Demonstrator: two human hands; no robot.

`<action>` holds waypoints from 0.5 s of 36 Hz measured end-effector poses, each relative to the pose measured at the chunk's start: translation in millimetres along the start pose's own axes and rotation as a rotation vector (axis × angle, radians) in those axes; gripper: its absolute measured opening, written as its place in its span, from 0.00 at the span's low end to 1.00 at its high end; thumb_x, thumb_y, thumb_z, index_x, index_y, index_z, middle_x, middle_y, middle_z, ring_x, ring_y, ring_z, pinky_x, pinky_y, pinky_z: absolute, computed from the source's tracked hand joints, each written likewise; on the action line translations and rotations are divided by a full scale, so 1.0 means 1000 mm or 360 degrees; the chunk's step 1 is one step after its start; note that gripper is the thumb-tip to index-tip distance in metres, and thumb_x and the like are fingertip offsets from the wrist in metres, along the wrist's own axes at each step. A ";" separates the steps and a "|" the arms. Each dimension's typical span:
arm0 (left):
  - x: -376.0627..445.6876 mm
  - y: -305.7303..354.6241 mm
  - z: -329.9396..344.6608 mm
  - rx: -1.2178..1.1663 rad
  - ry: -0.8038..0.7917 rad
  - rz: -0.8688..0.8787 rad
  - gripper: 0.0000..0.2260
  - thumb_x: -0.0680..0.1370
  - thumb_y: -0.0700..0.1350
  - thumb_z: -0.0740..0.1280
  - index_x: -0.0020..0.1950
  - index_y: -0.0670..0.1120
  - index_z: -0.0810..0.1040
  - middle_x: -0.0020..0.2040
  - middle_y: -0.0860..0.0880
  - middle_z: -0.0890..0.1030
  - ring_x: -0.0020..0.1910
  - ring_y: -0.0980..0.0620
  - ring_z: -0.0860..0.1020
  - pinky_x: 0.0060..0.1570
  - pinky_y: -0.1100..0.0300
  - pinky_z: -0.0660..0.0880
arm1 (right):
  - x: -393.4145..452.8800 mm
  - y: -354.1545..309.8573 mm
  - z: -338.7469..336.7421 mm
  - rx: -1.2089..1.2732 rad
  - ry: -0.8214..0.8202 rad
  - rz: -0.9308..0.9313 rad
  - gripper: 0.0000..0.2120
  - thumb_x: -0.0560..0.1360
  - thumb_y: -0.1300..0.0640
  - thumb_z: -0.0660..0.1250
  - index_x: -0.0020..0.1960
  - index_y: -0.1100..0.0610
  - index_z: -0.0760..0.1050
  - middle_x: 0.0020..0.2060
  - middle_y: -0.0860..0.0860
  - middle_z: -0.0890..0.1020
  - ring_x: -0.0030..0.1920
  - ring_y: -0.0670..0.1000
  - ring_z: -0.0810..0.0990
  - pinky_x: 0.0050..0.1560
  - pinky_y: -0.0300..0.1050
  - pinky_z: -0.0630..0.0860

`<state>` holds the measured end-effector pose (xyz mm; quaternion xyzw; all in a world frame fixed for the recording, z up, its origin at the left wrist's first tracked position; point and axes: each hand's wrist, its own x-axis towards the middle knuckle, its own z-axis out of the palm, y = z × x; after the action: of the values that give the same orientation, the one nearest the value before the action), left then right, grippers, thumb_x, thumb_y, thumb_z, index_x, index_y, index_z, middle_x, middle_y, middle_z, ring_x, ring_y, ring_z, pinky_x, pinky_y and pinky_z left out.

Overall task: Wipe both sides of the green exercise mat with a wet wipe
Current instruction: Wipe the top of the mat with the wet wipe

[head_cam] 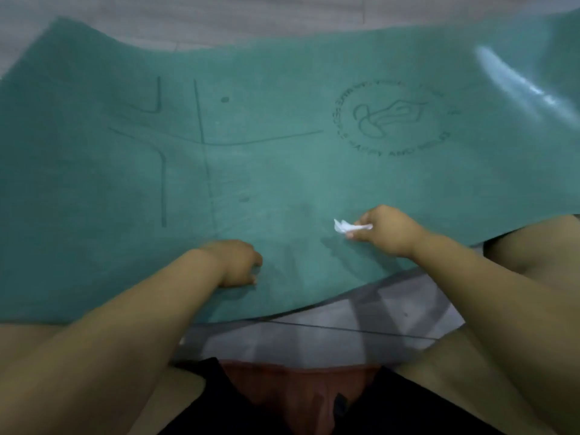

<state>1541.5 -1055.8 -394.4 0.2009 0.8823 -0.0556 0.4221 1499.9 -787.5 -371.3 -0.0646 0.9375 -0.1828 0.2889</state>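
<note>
One green exercise mat (282, 171) lies spread across a pale tiled floor (329, 328). One crumpled white wet wipe (348, 227) shows above it. Two bare hands are in view, a left hand (235, 265) and a right hand (383, 230). The mat carries one round printed logo (392, 120) and two small dark dots (224, 99).
</note>
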 end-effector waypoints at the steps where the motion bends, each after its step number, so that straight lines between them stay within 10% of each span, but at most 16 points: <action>1: 0.007 -0.005 -0.003 0.0022 0.0028 -0.0039 0.21 0.78 0.56 0.63 0.69 0.53 0.69 0.68 0.48 0.70 0.67 0.46 0.69 0.63 0.53 0.69 | 0.008 0.001 0.000 0.0011 0.0040 0.0021 0.19 0.76 0.48 0.66 0.36 0.63 0.75 0.31 0.58 0.70 0.33 0.55 0.67 0.28 0.39 0.60; 12: 0.065 -0.085 -0.035 -0.0046 0.0265 -0.0552 0.37 0.71 0.65 0.66 0.74 0.49 0.60 0.73 0.43 0.58 0.72 0.42 0.57 0.69 0.51 0.59 | 0.117 -0.007 0.016 0.0019 0.0312 0.0214 0.28 0.80 0.42 0.53 0.29 0.59 0.64 0.27 0.56 0.64 0.35 0.58 0.65 0.37 0.44 0.65; 14: 0.076 -0.097 -0.039 -0.0062 0.0232 -0.0554 0.38 0.71 0.66 0.66 0.74 0.47 0.59 0.73 0.43 0.58 0.72 0.42 0.57 0.69 0.52 0.60 | 0.145 -0.010 0.012 -0.0065 0.0387 0.0108 0.20 0.81 0.47 0.53 0.46 0.58 0.78 0.33 0.60 0.72 0.39 0.60 0.71 0.41 0.45 0.68; 18: 0.094 -0.120 -0.045 -0.0113 0.0243 -0.0576 0.40 0.71 0.66 0.66 0.74 0.44 0.59 0.74 0.44 0.57 0.72 0.43 0.57 0.69 0.53 0.61 | 0.208 -0.015 0.005 -0.0095 0.0517 0.0047 0.21 0.80 0.58 0.53 0.72 0.46 0.65 0.60 0.59 0.76 0.59 0.58 0.74 0.57 0.46 0.70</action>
<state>1408.1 -1124.8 -446.7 0.0277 0.9348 -0.0839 0.3440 1331.6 -849.5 -477.0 -0.0291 0.9777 -0.1588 0.1340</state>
